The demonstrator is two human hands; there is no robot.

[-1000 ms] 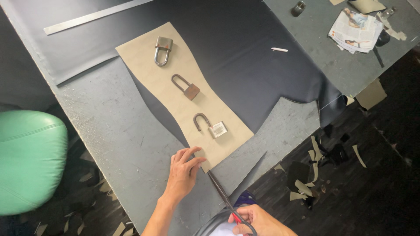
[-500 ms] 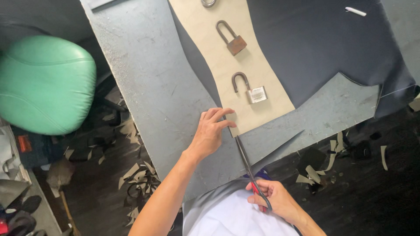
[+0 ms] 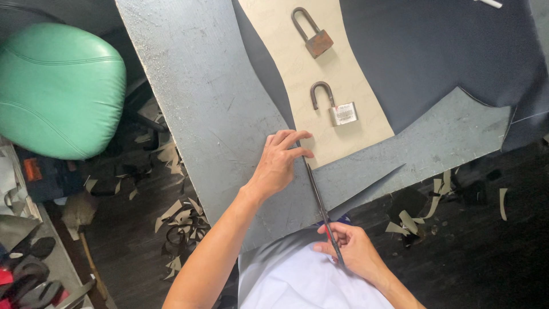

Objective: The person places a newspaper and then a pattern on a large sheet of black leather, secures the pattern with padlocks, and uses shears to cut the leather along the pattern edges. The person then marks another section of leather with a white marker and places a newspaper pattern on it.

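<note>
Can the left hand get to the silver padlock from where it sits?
Probably yes. The left hand rests flat at the beige pattern's lower edge, and the silver padlock lies just beyond its fingertips with only bare pattern between them.

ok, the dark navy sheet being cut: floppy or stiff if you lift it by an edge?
Probably floppy: the dark navy sheet lies flat, its cut strip tapers thin at the table edge, and two padlocks weight the beige pattern on it. Likely to slide when pushed, since the left hand presses down beside the scissors.
</note>
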